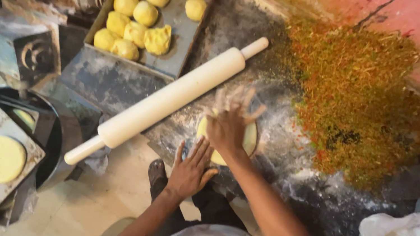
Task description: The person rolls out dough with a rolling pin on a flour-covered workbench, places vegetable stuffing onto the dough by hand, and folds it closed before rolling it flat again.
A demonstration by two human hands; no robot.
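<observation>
1. The right hand (229, 121), fingers spread and blurred, presses flat on a yellow dough disc (243, 140) lying on the floured dark worktop (295, 149).
2. The left hand (191, 169), open with fingers together, rests at the disc's near edge.
3. A long white rolling pin (167, 99) lies just beside it.
4. A tray (174, 44) holds yellow dough balls (136, 14).
5. Chopped filling (360, 103) is heaped to the right.

Yellow dough balls (139, 12), cream rolling pin (167, 99), orange-green filling heap (360, 103).
</observation>
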